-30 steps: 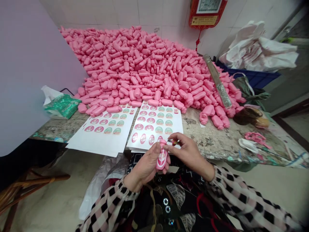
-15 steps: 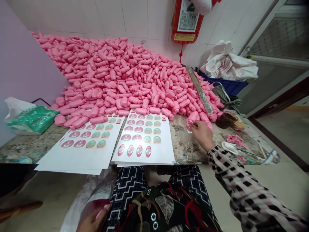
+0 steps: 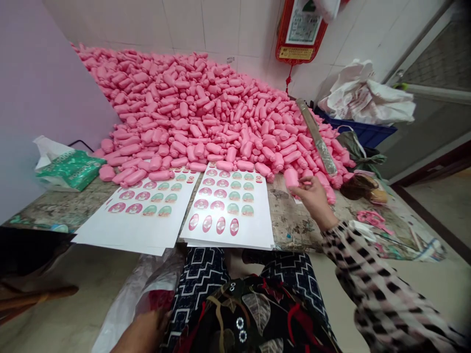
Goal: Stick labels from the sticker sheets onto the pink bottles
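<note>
Your right hand (image 3: 319, 198) has drawn a pink bottle (image 3: 291, 178) leftward, pinching it; how your left hand (image 3: 145, 331) grips, I can't tell. A blue crate (image 3: 370, 133) bears white bags (image 3: 371, 98).

Two hands show: one right hand (image 3: 315, 197), holding one bottle (image 3: 291, 177), and one left hand (image 3: 143, 329). The far heap (image 3: 202, 105) runs to hundreds of bottles, too crowded to count. Two sheet stacks lie nearer: one left stack (image 3: 125, 230), one right stack (image 3: 253, 234). On the right one, four ovals (image 3: 221, 225) make the near row, with eight pink labels (image 3: 218, 206) and eight green labels (image 3: 247, 210) beyond. The left one's near row has two pink, two green. One calendar (image 3: 303, 29), one bar (image 3: 317, 137), one crate (image 3: 368, 133).
</note>
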The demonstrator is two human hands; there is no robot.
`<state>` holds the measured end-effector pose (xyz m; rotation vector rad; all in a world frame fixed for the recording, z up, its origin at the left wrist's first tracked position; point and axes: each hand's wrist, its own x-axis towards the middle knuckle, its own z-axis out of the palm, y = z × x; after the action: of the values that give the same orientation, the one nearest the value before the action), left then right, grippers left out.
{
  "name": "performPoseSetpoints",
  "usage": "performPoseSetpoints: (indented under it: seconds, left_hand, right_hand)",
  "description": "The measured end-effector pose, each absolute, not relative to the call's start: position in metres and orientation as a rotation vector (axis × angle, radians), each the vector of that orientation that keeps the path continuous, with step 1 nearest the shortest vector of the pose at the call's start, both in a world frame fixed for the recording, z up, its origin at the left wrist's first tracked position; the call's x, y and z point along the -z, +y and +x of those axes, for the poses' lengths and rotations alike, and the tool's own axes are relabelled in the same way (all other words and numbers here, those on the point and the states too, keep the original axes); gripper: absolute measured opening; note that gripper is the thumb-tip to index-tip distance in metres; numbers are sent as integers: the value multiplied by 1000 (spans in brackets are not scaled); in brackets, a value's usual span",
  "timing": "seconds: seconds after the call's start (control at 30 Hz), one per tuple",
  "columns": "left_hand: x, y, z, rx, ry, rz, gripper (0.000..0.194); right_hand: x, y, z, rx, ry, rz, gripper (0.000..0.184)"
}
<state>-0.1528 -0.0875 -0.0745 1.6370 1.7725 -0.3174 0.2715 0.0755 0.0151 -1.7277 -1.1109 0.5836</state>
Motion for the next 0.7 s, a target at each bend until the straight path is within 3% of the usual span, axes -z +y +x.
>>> performPoseSetpoints:
  seconds: [0.13,0.23,0.4,0.53,0.7]
  left_hand:
    - [-8,-62,-114,-315,1647,1583,41]
    - [-35,-42,-83,-429,1264,1442,44]
    - [-25,-24,-55,-36,822,1132,29]
    - [-21,-19,-47,-242,905,1145,30]
    - [-24,-14,-35,-509,1277,1769,24]
  right_hand:
    - [-35,21,209,-1479,-1524,-1403,43]
    - [-49,-15,168,-1792,-1849,-1237,37]
    - [-49,-26,154,-1594,-2168,-1126,34]
    - [-25,-4,167,-1039,-2046,-1454,27]
    - [-6,13,166,-428,-2171,-1799,28]
